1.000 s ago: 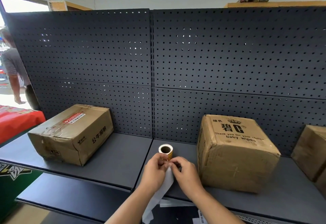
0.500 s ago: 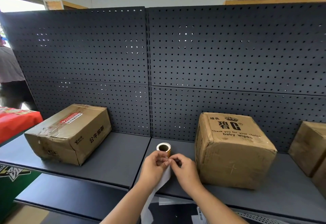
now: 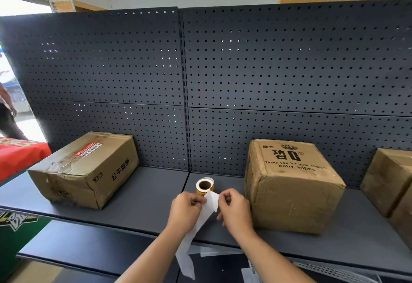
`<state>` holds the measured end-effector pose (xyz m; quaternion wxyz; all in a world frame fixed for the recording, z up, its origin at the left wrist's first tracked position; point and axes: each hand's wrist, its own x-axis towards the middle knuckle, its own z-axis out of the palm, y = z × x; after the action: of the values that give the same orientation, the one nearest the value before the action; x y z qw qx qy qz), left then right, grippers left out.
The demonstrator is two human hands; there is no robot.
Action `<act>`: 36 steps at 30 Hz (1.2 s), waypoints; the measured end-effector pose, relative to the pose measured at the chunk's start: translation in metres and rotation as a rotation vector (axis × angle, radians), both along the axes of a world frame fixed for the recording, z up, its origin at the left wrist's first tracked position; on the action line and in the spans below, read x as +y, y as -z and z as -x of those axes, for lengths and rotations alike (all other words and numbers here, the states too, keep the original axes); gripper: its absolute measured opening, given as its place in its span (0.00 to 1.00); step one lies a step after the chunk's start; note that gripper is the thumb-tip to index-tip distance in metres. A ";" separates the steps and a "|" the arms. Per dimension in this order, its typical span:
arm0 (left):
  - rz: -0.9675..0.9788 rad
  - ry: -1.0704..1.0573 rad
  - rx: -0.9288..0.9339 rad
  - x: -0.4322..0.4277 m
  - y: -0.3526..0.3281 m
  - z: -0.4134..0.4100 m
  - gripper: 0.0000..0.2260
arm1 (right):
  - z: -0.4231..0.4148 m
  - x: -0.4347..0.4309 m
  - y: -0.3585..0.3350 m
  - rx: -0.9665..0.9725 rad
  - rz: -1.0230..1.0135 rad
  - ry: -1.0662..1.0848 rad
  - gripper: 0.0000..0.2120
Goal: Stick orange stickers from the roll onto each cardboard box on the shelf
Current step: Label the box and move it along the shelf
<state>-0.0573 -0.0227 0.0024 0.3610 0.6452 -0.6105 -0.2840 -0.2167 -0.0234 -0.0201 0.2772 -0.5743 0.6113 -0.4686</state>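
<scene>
Both hands are low at the front edge of the shelf [image 3: 145, 195], close together but not touching; the left hand [image 3: 186, 210] pinches the white backing strip [image 3: 211, 201] and the right hand [image 3: 235, 210] pinches its folded upper end, so each is clamped on the paper. The roll [image 3: 205, 186] stands on edge on the shelf just behind the fingers, orange showing only at its rim. Whether a sticker has lifted free I cannot tell. The likely trouble is in the peel: a sticker could curl and stick to itself or to a fingertip, or the thin strip could tear. A sharp pull on the strip could also tip or roll the unheld roll toward the edge. The long tail of strip hangs down past the shelf front and might snag. The baby-wipes box [image 3: 292, 193] stands near on the right, a taped box [image 3: 89, 171] well apart on the left, and a third box [image 3: 390, 178] at the far right. None shows an orange sticker. Nothing blocks the way to the nearest box; behind everything stands a dark pegboard [image 3: 289, 70]
</scene>
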 end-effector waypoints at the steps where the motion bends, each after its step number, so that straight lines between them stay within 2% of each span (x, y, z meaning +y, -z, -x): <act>1: -0.005 -0.006 -0.027 0.000 0.001 -0.001 0.14 | 0.000 0.002 0.000 -0.007 -0.002 0.010 0.08; 6: -0.029 -0.056 -0.123 0.000 0.006 -0.007 0.14 | 0.007 0.008 -0.001 0.067 0.059 0.080 0.10; 12: -0.083 -0.057 -0.140 0.003 0.013 -0.010 0.14 | 0.009 0.014 0.001 0.137 0.158 0.123 0.10; 16: 0.095 -0.045 -0.216 0.018 0.007 0.006 0.09 | 0.002 0.019 0.004 0.100 0.189 0.099 0.09; 18: 0.174 -0.031 -0.082 0.026 0.000 0.017 0.04 | 0.000 0.023 0.001 0.075 0.217 0.099 0.09; 22: -0.014 0.064 0.448 0.037 -0.019 0.035 0.07 | -0.005 0.033 -0.013 0.099 0.346 0.046 0.07; 26: -0.138 0.052 0.858 0.038 -0.028 0.041 0.13 | -0.009 0.037 -0.016 0.314 0.421 0.038 0.03; 28: -0.186 -0.001 0.923 0.037 -0.029 0.039 0.10 | -0.009 0.037 -0.017 0.359 0.444 0.023 0.05; 31: -0.161 -0.040 0.906 0.035 -0.031 0.034 0.06 | -0.004 0.041 -0.022 0.296 0.438 -0.047 0.06; 34: -0.064 -0.051 0.880 0.035 -0.033 0.031 0.05 | -0.001 0.039 -0.024 0.080 0.372 -0.041 0.04; 36: -0.015 -0.044 0.892 0.036 -0.036 0.030 0.04 | -0.005 0.036 -0.030 -0.186 0.197 -0.013 0.06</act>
<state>-0.0872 0.0132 0.0383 0.5904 0.4750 -0.3792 -0.5311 -0.2122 0.0128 0.0095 0.2781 -0.5565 0.5304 -0.5759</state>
